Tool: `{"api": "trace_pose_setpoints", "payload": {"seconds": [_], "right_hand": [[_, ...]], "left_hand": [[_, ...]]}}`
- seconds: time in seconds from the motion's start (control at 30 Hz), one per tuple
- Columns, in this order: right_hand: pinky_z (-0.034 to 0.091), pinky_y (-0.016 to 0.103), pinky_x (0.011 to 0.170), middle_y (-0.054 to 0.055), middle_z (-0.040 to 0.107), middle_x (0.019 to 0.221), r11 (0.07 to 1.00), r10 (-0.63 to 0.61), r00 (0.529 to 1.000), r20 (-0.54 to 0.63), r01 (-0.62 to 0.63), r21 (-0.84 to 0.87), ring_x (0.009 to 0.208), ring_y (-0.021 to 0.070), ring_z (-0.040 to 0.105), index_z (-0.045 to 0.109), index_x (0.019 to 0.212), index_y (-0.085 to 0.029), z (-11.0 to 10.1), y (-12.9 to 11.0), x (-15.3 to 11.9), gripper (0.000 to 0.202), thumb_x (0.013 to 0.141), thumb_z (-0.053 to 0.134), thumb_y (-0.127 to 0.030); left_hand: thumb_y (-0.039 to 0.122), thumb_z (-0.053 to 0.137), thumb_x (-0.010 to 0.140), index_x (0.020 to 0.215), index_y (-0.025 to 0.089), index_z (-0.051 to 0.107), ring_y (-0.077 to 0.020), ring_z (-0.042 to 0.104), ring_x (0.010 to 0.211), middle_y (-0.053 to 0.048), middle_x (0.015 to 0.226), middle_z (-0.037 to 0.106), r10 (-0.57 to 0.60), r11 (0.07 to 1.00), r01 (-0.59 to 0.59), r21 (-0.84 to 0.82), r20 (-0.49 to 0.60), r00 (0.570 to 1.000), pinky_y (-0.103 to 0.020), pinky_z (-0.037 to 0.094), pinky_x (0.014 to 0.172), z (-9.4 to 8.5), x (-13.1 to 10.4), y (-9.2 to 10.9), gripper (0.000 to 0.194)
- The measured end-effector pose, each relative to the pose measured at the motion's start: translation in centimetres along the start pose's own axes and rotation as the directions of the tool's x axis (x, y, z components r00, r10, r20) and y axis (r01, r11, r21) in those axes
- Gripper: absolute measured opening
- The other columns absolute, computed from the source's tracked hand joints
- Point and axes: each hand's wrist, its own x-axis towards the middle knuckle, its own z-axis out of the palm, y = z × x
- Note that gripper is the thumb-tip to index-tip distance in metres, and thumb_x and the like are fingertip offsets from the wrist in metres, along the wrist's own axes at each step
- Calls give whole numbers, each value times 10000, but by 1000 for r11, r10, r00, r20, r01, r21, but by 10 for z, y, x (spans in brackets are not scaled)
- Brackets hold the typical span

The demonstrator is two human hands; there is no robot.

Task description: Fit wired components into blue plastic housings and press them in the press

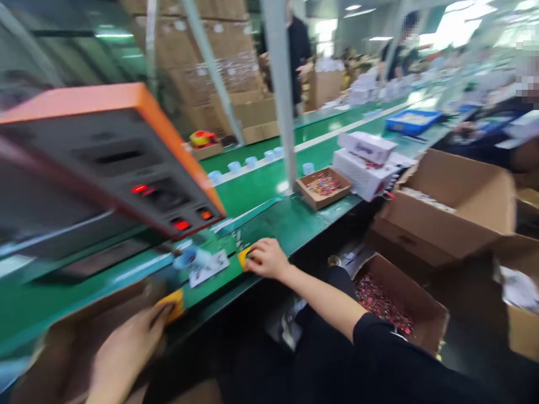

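Note:
My left hand (128, 345), low at the left over an open cardboard box (54, 365), pinches a flat yellow piece (176, 304); its exact kind is blurred. At the green work surface's near edge, my right hand (269, 258) has its fingers closed on another yellow piece (243, 260), partly covered by the fingertips. Between both hands lies a small white plate (210, 268) with dark marks or parts on it. A light-blue fixture (189, 258) stands just beside the plate, under the large orange-and-grey machine (168, 185) with red lit switches.
A green conveyor (236, 193) runs away to the right, carrying several light-blue cups (251, 162). Small parts fill a shallow carton (322, 188) near white boxes (362, 168). Below right is a box of red pieces (385, 306). A metal post (280, 95) rises beside the conveyor; other people work farther off.

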Motion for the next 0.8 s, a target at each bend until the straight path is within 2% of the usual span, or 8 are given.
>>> {"api": "trace_pose_setpoints", "payload": {"seconds": [0.03, 0.07, 0.13, 0.2, 0.3, 0.4, 0.63, 0.8], "right_hand": [[453, 371, 993, 12, 796, 1061, 999, 21, 999, -30, -20, 34, 1065, 183, 685, 736, 865, -243, -3, -1, 1, 217, 955, 735, -441], [457, 371, 1010, 16, 795, 1061, 998, 29, 999, -42, -26, 65, 1064, 187, 684, 748, 904, -248, -4, -1, 1, 178, 953, 735, -419], [450, 413, 1026, 68, 789, 1109, 987, 40, 998, -42, -33, 160, 1116, 232, 669, 759, 989, -228, -4, 1, 2, 169, 978, 695, -383], [450, 436, 1031, 87, 784, 1123, 979, 53, 998, -34, -45, 196, 1140, 260, 659, 758, 1011, -223, -2, 3, 1, 183, 980, 684, -388], [457, 443, 1019, 83, 783, 1110, 981, 53, 997, -50, -43, 187, 1136, 272, 656, 757, 1020, -228, 0, 3, -1, 187, 975, 678, -391], [462, 444, 1003, 83, 781, 1108, 985, 46, 997, -67, -34, 171, 1118, 274, 657, 755, 1028, -225, 0, 3, -1, 194, 980, 657, -386], [449, 449, 1020, 83, 780, 1132, 986, 67, 997, -30, -62, 152, 1131, 278, 649, 753, 1037, -228, 1, 3, 0, 208, 984, 631, -387], [447, 454, 1030, 95, 770, 1132, 985, 76, 997, -25, -72, 155, 1142, 279, 641, 746, 1048, -219, 2, 3, -1, 216, 988, 615, -380]], "left_hand": [[581, 536, 688, 627, 578, 741, -311, 784, 813, 170, 695, 768, -141, 984, 132, -121, -64, 988, -482, 610, 737, 1, -6, -3, 214], [578, 531, 696, 646, 501, 769, -314, 792, 856, 126, 762, 805, -191, 954, 162, -252, -97, 977, -473, 621, 777, 0, -8, -5, 255], [546, 566, 701, 718, 353, 813, -314, 791, 947, 0, 924, 848, -214, 902, 106, -419, -221, 952, -458, 621, 897, -6, -2, -6, 314], [518, 610, 738, 817, 275, 839, -299, 782, 967, -59, 979, 848, -249, 868, 81, -489, -290, 924, -428, 614, 935, -16, 12, -4, 343], [495, 731, 757, 913, 224, 848, -272, 766, 919, -72, 957, 843, -278, 833, 92, -546, -269, 922, -373, 610, 874, -30, 32, 3, 333], [498, 809, 752, 858, 197, 839, -246, 735, 830, -76, 873, 825, -209, 820, 52, -570, -213, 955, -333, 576, 768, -38, 45, 5, 320], [559, 869, 704, 752, 168, 800, -170, 604, 642, -38, 662, 719, -127, 818, 26, -575, -137, 982, -284, 412, 579, -40, 69, 1, 400], [454, 862, 744, 775, 172, 826, -200, 664, 702, -41, 701, 745, -59, 891, -17, -454, -152, 987, -308, 450, 635, -37, 86, 16, 287]]}}
